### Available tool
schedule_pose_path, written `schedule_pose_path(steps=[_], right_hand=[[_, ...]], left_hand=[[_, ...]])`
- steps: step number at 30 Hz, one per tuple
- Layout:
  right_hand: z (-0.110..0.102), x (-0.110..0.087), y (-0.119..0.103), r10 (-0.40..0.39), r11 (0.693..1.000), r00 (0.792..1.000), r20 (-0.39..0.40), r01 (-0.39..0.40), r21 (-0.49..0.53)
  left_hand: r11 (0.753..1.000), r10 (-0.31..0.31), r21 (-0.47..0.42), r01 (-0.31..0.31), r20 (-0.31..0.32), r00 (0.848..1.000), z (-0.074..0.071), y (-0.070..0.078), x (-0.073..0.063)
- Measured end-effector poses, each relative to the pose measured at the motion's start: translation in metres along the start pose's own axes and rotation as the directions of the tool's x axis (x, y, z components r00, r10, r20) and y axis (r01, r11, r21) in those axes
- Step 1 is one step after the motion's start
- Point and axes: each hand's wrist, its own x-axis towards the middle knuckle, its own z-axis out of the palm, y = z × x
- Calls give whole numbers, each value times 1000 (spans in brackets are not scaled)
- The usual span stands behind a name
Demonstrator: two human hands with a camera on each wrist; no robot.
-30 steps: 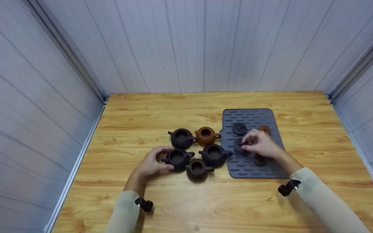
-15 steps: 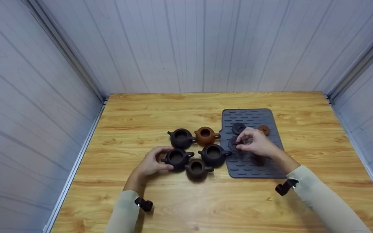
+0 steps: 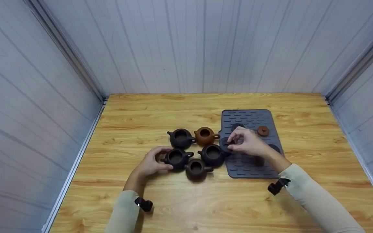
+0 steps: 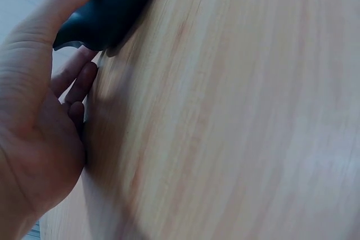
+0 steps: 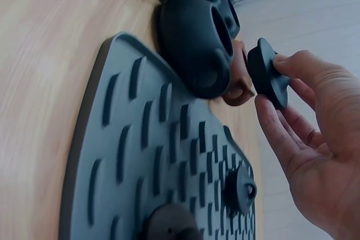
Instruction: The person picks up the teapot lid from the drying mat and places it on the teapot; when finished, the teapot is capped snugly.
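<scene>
My left hand holds a small dark teapot at its spout side, thumb in front and fingers behind. The left wrist view shows the thumb on that dark teapot. Between thumb and fingers, my right hand pinches a dark round teapot lid, raised off the grey mat. In the right wrist view the lid is tilted, apart from the teapots. Below it in the head view stands a lidless dark teapot, its handle partly covered.
Other lidless teapots stand close by: a dark one, an orange-brown one and a brown one. On the mat lie an orange-brown lid, a dark lid and others partly hidden under the right arm.
My right hand has lifted the dark lid and carried it left, from the mat to beside the nearest dark teapot. The left hand has stayed on its teapot.
</scene>
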Motion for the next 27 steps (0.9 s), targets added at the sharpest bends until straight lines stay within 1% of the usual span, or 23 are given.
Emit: schedule_pose_path(steps=[3,12,17,22,27], right_hand=[[3,4,-7,-12,1000,1000,19,12,-6],[17,20,-24,-64,998,995,70,64,-1],[27,28,-36,-87,996,992,93,88,-7],[36,36,-46,-130,991,985,111,130,8],[45,44,-55,-134,991,982,133,130,37]], left_hand=[[1000,0,0,0,-3,1000,0,1,1],[999,42,-29,-42,1,999,0,-2,4],[999,32,-21,-33,-8,999,0,-3,4],[1000,24,-14,-24,-4,1000,1,-1,5],[1000,12,-6,-12,-3,1000,2,0,7]])
